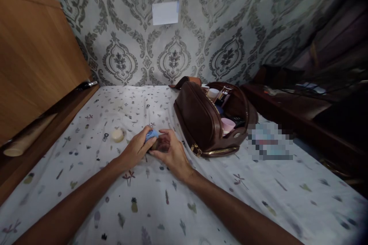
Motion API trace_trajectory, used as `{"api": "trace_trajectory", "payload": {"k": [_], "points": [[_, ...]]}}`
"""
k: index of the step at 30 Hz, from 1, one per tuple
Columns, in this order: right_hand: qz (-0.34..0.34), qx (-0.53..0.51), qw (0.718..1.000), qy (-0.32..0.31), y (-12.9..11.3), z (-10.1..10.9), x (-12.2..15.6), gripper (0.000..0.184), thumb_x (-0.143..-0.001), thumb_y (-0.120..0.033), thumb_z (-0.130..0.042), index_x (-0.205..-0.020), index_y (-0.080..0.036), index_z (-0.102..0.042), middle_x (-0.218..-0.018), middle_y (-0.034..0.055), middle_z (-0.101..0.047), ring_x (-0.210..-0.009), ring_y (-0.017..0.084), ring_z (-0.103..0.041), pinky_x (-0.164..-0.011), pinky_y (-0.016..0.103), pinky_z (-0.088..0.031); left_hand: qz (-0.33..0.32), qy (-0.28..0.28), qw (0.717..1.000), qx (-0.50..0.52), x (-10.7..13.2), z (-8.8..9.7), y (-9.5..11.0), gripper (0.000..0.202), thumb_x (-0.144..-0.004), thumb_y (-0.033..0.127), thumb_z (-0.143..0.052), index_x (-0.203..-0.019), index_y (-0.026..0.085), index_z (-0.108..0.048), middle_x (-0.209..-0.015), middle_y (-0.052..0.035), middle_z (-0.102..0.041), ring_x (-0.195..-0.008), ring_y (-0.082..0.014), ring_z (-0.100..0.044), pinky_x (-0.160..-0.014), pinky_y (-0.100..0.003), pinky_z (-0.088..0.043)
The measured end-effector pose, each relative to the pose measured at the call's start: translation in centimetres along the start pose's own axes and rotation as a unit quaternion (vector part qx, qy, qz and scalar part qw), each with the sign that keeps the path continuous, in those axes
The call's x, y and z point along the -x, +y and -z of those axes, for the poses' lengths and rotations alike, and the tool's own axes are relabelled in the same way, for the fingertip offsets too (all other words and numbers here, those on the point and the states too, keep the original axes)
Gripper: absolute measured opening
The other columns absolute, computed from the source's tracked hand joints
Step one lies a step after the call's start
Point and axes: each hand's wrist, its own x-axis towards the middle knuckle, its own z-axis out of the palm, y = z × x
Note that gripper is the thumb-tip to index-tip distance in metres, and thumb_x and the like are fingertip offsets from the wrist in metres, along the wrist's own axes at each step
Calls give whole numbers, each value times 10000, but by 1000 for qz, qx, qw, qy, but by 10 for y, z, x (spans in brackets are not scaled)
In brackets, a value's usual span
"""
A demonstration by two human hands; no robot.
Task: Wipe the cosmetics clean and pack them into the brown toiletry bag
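My left hand [138,146] is closed round a small crumpled light-blue cloth-like piece [151,134], over the middle of the bed sheet. Facing it, my right hand [172,154] has its thumb and fingers curved in a C, their tips at the blue piece and at a small dark object under it. That object is mostly hidden between the hands, and its kind is unclear. Left of my hands, a small round cream-coloured jar or lid [117,135] lies on the sheet. To their right stands an unzipped brown toiletry bag [195,113] with cosmetics inside, including a pink cup-shaped item [228,125].
A patterned white sheet [149,206] covers the surface. A wooden cabinet [34,57] stands at the left, a patterned wall [172,57] behind. Right of the bag lies a pixelated item [270,141]. A dark wooden ledge [290,122] runs along the right.
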Motion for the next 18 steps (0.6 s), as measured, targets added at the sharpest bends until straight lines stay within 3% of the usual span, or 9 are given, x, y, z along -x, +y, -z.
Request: {"api": "trace_trajectory", "payload": {"k": [4,10,15,18], "points": [[20,22,999,-19,0,0,2,534,-696,-269,-827,-1129,-247,-516,-982,13,-679,-814,167,-665,-780,330,-559,12,22,999,29,-2,-2,-7,323,-978,540,-397,-904,229,-449,-696,40,-459,-657,-162,-494,-628,-283,-406],[38,33,999,-14,-3,1,3,421,-720,-352,-826,-1036,-228,-577,-954,28,-679,-823,181,-656,-796,352,-563,26,79,995,63,-4,-2,-15,513,-974,644,-305,-904,204,-561,-831,-41,-601,-897,-227,-578,-806,-344,-499],[29,31,999,14,-5,6,0,400,-727,-344,-804,-1047,-229,-593,-958,35,-687,-808,181,-654,-786,352,-561,5,-12,987,162,-2,7,-11,465,-936,580,-494,-1202,209,-585,-1165,-78,-657,-1163,-239,-593,-1041,-356,-462],[28,30,999,17,-5,9,-2,386,-736,-346,-790,-1049,-227,-598,-949,36,-688,-827,190,-664,-803,362,-563,11,-47,979,199,-1,11,-11,536,-858,497,-646,-1304,213,-557,-1294,-92,-632,-1276,-264,-550,-1075,-354,-451]]}}
